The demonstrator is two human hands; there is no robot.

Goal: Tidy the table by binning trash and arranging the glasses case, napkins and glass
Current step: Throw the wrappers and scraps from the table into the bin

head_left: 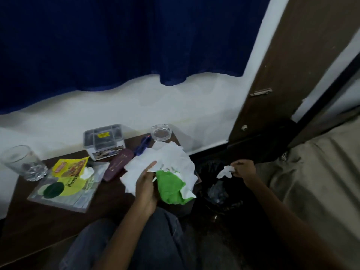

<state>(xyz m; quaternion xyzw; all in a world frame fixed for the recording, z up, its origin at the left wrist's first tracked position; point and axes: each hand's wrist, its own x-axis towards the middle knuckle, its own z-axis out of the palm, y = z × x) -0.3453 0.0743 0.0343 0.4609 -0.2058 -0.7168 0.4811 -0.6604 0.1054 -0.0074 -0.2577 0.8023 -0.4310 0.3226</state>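
My right hand [243, 170] pinches a small crumpled white tissue [226, 171] above the black bin [218, 193] on the floor, right of the table. My left hand [146, 184] holds white napkins [171, 160] and a green napkin [170, 189] at the table's right end. A maroon glasses case [116, 165] lies just left of them. A clear drinking glass [23, 162] stands at the table's far left. Yellow snack wrappers [70, 168] and a clear plastic packet [64, 191] lie between the glass and the case, with a small white wad [87, 172] on them.
A grey plastic organiser box [104, 141], a blue pen [143, 145] and a glass ashtray [160, 132] sit along the back of the dark wooden table [29, 227]. A brown door [282, 84] stands at right, a beige bed [321, 172] beside it. My knees are below.
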